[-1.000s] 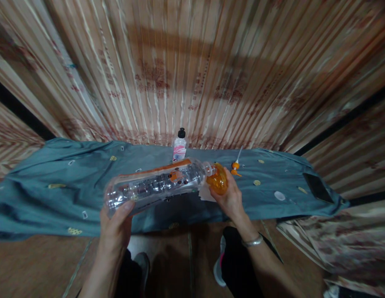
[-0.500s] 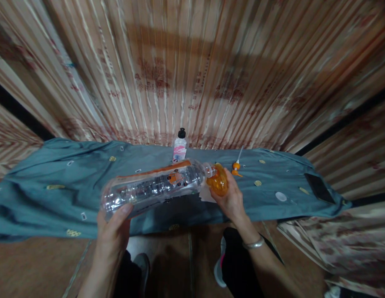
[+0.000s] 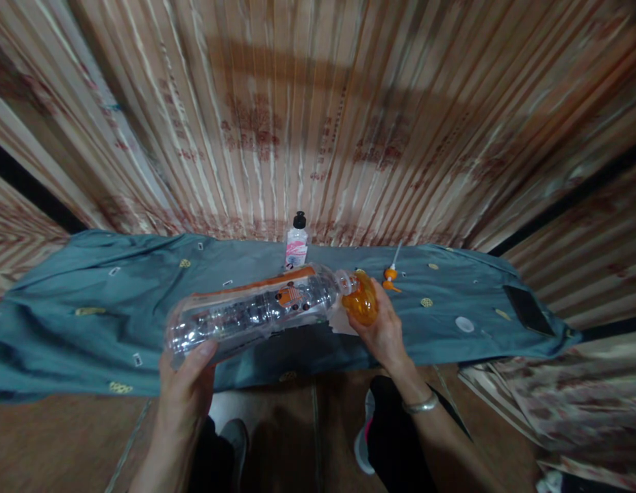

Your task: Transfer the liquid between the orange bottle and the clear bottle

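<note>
A large clear plastic bottle [image 3: 250, 311] with an orange-edged label lies tilted in the air, its base in my left hand [image 3: 187, 380]. My left fingers wrap under it, thumb on the near side. Its neck points right and meets the mouth of a small orange bottle [image 3: 362, 305], which my right hand [image 3: 383, 329] grips from the right. Whether liquid passes between the two mouths I cannot tell. Beyond them, an orange pump head [image 3: 390, 275] with a clear tube lies on the cloth. Behind the large bottle stands a small clear bottle [image 3: 296, 246] with a black cap.
A teal patterned cloth [image 3: 137, 294] covers the narrow table. Toward the right lie a round whitish disc [image 3: 464, 324] and a dark phone-like slab [image 3: 527, 309]. A striped curtain [image 3: 307, 137] hangs directly behind. My feet [image 3: 236, 438] are on the tiled floor below.
Almost nothing differs. The large bottle has rolled or shifted very slightly, its mouth still against the orange bottle; both hands keep their grip.
</note>
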